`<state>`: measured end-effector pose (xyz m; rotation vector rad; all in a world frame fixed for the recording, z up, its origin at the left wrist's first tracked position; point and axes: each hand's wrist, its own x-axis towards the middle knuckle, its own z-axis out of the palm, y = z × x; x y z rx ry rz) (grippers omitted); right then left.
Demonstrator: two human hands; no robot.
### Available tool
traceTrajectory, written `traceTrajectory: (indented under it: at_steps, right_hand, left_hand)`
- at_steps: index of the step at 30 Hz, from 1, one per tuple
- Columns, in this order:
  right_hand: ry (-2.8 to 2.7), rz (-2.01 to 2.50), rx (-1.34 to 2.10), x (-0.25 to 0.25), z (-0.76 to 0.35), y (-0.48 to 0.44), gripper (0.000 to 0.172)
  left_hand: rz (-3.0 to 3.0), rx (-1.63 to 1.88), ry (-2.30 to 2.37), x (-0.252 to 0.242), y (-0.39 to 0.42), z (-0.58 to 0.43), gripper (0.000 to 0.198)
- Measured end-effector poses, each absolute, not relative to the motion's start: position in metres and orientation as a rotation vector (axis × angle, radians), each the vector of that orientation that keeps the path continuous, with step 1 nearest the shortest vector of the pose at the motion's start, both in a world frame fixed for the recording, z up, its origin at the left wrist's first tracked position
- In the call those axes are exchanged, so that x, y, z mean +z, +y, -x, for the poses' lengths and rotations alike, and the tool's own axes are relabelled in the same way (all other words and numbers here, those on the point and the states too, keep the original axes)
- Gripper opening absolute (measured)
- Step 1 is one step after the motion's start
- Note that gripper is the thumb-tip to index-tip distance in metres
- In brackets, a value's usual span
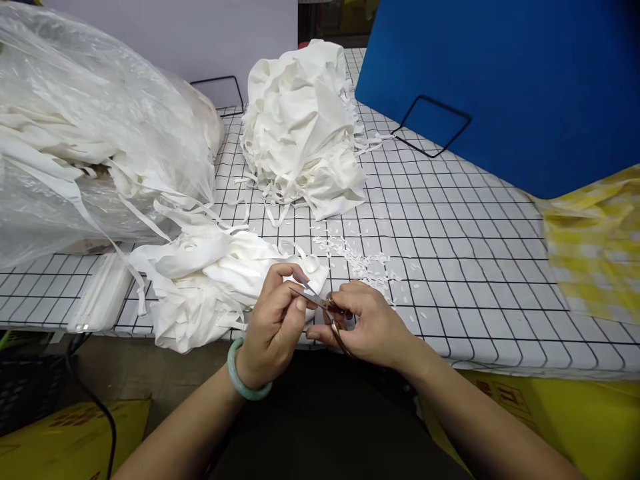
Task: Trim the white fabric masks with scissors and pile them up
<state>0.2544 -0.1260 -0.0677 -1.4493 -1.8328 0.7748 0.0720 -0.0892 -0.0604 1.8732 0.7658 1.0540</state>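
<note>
My right hand (373, 323) is closed round a pair of scissors (320, 301) with bronze-coloured handles. Their blades point left, parted, over the fingers of my left hand (277, 320), which wears a green bangle (240, 377). That hand is pinched closed on a thin white strap, mostly hidden by fingers and blades. Just behind it, a crumpled heap of white cloth (200, 287) with loose straps lies at the table's front edge. Small white cut snippets (360, 260) are scattered beyond my right hand.
A taller pile of white strapped cloth pieces (305, 127) stands farther back. On the left bulges a clear plastic bag (125, 87) full of white cloth. A blue panel (500, 80), a black wire stand (435, 155) and yellow checked cloth (595, 247) are on the right of the grid-patterned table (465, 267).
</note>
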Motion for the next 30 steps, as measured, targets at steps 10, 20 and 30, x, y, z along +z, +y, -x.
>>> traceTrajectory:
  at_steps: [10, 20, 30]
  right_hand:
    - [-1.62, 1.713, 0.799, -0.081, -0.278, -0.153, 0.062]
    - [-1.209, 1.953, 0.811, -0.09, -0.33, -0.172, 0.049]
    - [-1.609, 1.446, 0.933, -0.103, -0.228, -0.113, 0.025]
  left_hand:
    - [-1.957, 0.888, 0.603, -0.069, -0.079, -0.106, 0.023]
    - [-1.724, 0.878, 0.687, -0.027, -0.082, -0.053, 0.025]
    - [-1.728, 1.204, 1.13, -0.03, -0.091, 0.029, 0.024]
